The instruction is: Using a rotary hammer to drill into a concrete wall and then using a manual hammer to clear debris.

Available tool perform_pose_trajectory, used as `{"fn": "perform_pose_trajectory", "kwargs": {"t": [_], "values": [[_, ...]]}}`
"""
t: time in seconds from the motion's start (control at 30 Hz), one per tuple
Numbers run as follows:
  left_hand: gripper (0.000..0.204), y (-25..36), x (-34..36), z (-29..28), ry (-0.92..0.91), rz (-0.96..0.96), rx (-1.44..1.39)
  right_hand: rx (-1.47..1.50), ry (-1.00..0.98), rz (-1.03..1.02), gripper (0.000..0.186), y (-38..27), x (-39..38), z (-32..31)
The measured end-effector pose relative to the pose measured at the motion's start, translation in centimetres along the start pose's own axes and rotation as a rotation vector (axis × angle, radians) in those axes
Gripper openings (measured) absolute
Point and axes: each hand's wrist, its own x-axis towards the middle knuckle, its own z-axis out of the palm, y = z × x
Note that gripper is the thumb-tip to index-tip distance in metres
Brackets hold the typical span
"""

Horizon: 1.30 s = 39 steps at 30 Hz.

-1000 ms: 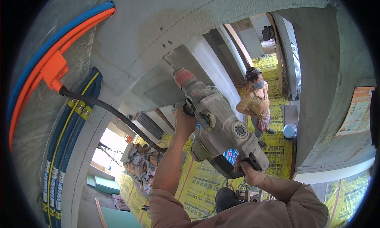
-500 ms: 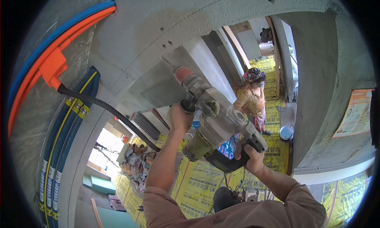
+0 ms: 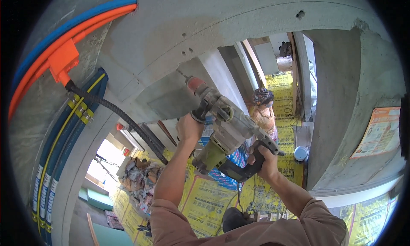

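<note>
A dusty rotary hammer drill (image 3: 230, 126) with a green motor housing and a red chuck collar is raised in front of me. My left hand (image 3: 188, 127) is wrapped round its side handle near the front. The rear grip is held by my right hand (image 3: 265, 160), whose fingers curl round the black handle. The drill bit (image 3: 181, 72) points up and left at the grey concrete beam (image 3: 239, 17); whether its tip touches the surface I cannot tell. Several small holes (image 3: 186, 52) mark the beam close to the bit.
Blue and orange conduits (image 3: 81, 24) and an orange junction box (image 3: 63, 60) line the ceiling at left, with a black corrugated hose (image 3: 124, 120) hanging down. Dark blue pipes (image 3: 64, 156) run below. A co-worker (image 3: 263, 111) stands on yellow floor sheeting (image 3: 209, 199) near a white bucket (image 3: 301, 153).
My view has shifted slightly, and the drill sits a little lower and to the left in the picture. Both hands keep their hold on it. The co-worker has turned or moved slightly.
</note>
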Motion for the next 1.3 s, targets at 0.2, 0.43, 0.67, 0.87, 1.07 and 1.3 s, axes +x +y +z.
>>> {"fn": "perform_pose_trajectory", "kwargs": {"t": [0.2, 0.43, 0.67, 0.87, 1.07, 1.3], "values": [[0.027, -0.4, -0.5, 0.3, 0.024, 0.036, -0.103, -0.026, 0.011, 0.017, 0.033, -1.1, -0.9, 0.3], [0.025, -1.9, -5.9, 2.6, 0.026, 0.044, -0.415, -0.198, -0.037, 0.041, 0.026, -3.2, -5.2, -0.6], [0.025, -2.9, -12.2, 4.3, -0.043, 0.016, -0.563, -0.489, -0.188, 0.051, 0.031, -2.4, -10.6, -4.8], [0.034, -4.9, -16.9, 8.8, -0.019, 0.099, -0.988, -0.906, -0.225, 0.210, 0.022, -2.8, -16.0, -7.8], [0.039, -4.9, -22.4, 13.2, -0.234, -0.170, -1.211, -1.135, -0.257, 0.014, 0.026, -3.4, -18.9, -6.9], [0.027, -6.6, -24.4, 16.6, -0.353, -0.149, -1.148, -1.021, 0.118, 0.265, 0.018, -1.0, -21.6, -4.1]]}}
